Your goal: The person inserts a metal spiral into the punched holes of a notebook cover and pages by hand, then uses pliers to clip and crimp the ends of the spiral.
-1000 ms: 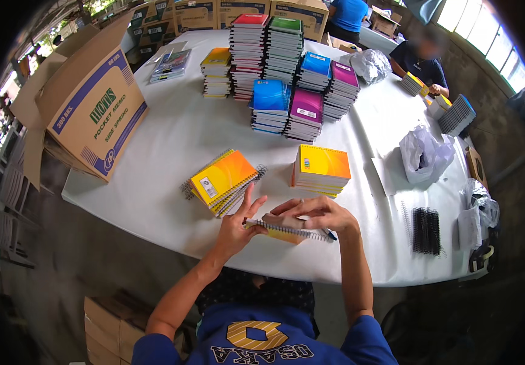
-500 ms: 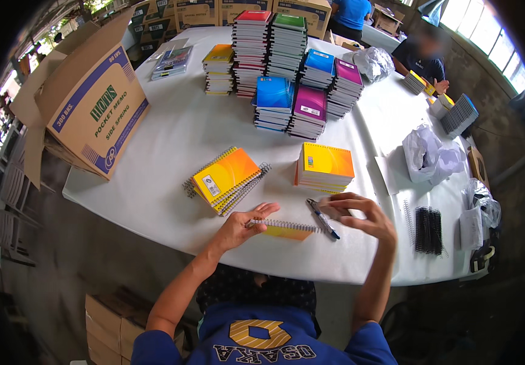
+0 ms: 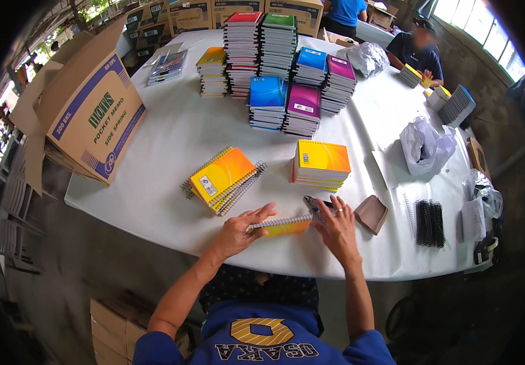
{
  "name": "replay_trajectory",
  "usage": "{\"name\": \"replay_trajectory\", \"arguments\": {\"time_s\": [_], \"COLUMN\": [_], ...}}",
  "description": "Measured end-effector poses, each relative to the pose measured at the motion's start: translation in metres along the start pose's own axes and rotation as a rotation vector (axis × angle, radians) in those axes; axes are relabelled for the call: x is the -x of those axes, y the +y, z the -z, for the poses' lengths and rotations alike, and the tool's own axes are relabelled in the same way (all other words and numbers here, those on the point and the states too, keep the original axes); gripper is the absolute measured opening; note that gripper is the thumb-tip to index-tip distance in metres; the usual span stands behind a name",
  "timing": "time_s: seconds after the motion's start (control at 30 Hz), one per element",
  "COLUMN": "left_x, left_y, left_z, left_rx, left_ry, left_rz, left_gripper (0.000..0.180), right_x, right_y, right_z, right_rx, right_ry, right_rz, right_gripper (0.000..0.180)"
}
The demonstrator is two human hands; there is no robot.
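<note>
A yellow-orange spiral notebook [image 3: 283, 229] stands on its edge near the table's front, its wire coil on top. My left hand [image 3: 238, 232] holds its left end between thumb and fingers. My right hand [image 3: 338, 228] is at the other end, fingers spread, the thumb touching or close to the coil. Behind the right hand, a dark pen-like tool [image 3: 311, 203] is partly hidden. Just right of that hand lies a brown curved pad [image 3: 372, 215]. Beyond my hands sit a loose pile of yellow spiral notebooks [image 3: 224, 176] and a neater yellow notebook stack [image 3: 321, 159].
Tall stacks of colored notebooks [image 3: 277, 55] stand at the back. An open cardboard box [image 3: 101, 115] is at the left edge. On the right are black wire coils [image 3: 430, 223], a plastic bag [image 3: 425, 146] and a white sheet [image 3: 385, 169]. A person [image 3: 417, 52] sits at the far right.
My right hand has let go of the brown pad, now on the table to the right, and has moved left to the notebook's end. My left hand keeps its hold.
</note>
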State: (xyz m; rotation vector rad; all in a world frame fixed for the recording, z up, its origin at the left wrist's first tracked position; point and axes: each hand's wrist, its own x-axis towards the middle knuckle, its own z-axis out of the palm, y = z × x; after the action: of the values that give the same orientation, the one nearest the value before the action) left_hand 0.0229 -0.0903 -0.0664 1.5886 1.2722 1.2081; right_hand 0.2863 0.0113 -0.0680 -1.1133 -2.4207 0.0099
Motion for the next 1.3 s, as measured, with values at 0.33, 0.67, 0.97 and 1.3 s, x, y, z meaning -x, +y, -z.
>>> {"name": "replay_trajectory", "arguments": {"time_s": [0.33, 0.67, 0.97, 1.3], "left_x": [-0.023, -0.029, -0.040, -0.038], "left_y": [0.020, 0.023, 0.054, -0.003], "left_z": [-0.013, -0.017, 0.028, 0.139], "left_rx": [-0.819, -0.900, -0.989, -0.663], "left_ry": [0.414, 0.467, 0.397, 0.000], "left_rz": [-0.322, -0.386, -0.444, -0.180], "left_gripper": [0.049, 0.052, 0.052, 0.054], "right_x": [0.001, -0.007, -0.020, -0.038], "right_y": [-0.083, -0.081, -0.019, -0.003], "right_z": [0.044, 0.048, 0.045, 0.015], "right_rx": [-0.376, -0.785, -0.746, -0.425], "right_ry": [0.101, -0.258, -0.249, 0.130], "right_rz": [0.068, -0.123, -0.115, -0.107], "right_gripper": [0.048, 0.034, 0.027, 0.041]}}
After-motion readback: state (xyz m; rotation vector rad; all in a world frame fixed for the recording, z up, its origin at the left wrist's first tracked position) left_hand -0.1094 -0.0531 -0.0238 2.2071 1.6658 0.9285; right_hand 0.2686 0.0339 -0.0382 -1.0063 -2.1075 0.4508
